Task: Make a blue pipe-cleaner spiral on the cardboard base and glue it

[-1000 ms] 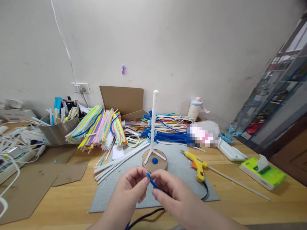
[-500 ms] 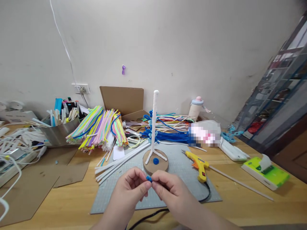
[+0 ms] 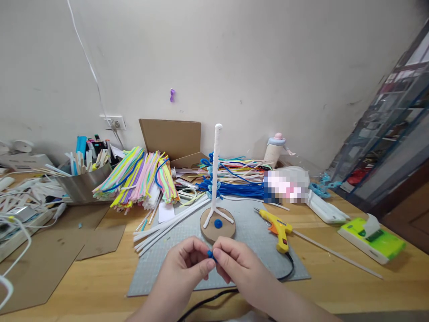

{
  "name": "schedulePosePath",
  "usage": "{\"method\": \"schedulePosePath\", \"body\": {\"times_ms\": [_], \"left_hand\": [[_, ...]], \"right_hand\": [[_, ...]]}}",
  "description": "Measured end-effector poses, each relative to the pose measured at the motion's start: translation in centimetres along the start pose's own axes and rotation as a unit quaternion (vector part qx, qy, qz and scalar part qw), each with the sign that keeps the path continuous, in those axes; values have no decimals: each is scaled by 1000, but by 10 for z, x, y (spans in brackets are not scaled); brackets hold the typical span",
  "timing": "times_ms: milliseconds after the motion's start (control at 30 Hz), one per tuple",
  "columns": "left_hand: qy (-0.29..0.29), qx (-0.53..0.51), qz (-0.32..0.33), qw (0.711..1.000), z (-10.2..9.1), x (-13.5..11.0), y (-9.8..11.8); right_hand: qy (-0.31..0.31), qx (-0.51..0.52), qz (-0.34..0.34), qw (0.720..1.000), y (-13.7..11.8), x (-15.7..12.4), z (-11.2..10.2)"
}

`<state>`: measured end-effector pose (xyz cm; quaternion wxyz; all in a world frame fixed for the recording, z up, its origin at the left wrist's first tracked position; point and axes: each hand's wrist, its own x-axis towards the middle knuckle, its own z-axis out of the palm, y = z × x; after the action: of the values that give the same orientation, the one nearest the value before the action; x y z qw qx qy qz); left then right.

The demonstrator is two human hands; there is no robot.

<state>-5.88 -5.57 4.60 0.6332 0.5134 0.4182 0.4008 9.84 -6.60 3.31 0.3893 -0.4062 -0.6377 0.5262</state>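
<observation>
Between my fingertips is a small blue piece (image 3: 210, 254), seemingly a rolled bit of pipe cleaner and mostly covered. My left hand (image 3: 184, 264) pinches it from the left, and my right hand (image 3: 235, 261) pinches it from the right. Just beyond them, a round cardboard base (image 3: 209, 231) rests on the grey cutting mat (image 3: 154, 264). A blue coil (image 3: 218, 223) lies on that base. From the base rises an upright white wrapped post (image 3: 216, 165) with splayed feet. Blue looped shapes (image 3: 214, 190) show beside and behind the post.
A yellow glue gun (image 3: 276, 227) lies at the mat's right, its black cord running toward me. White pipe cleaners (image 3: 170, 226) lie left of the base. Bundles of coloured pipe cleaners (image 3: 137, 179) and blue ones (image 3: 237, 189) are behind. A green tissue pack (image 3: 372, 239) sits far right.
The fingers of my right hand have turned and closed further over the small blue piece. My left hand keeps its pinch, and the objects on the table stay in place.
</observation>
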Motion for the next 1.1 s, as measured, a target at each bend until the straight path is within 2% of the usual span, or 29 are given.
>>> {"method": "schedulePosePath", "body": {"times_ms": [200, 500, 900, 1000, 1100], "left_hand": [[14, -28, -11, 999, 0, 0, -4], [10, -63, -35, 997, -2, 2, -15], [13, -66, -29, 997, -2, 6, -19], [20, -58, -40, 997, -3, 6, -20], [29, -27, -18, 999, -2, 5, -19]], "right_hand": [[11, 19, -12, 1000, 6, 1, 2], [0, -111, -89, 990, 10, -3, -2], [-32, -155, -77, 984, 5, 0, -8], [-28, -130, -64, 989, 4, -2, -8], [-24, -31, -27, 999, 6, -2, -4]]}}
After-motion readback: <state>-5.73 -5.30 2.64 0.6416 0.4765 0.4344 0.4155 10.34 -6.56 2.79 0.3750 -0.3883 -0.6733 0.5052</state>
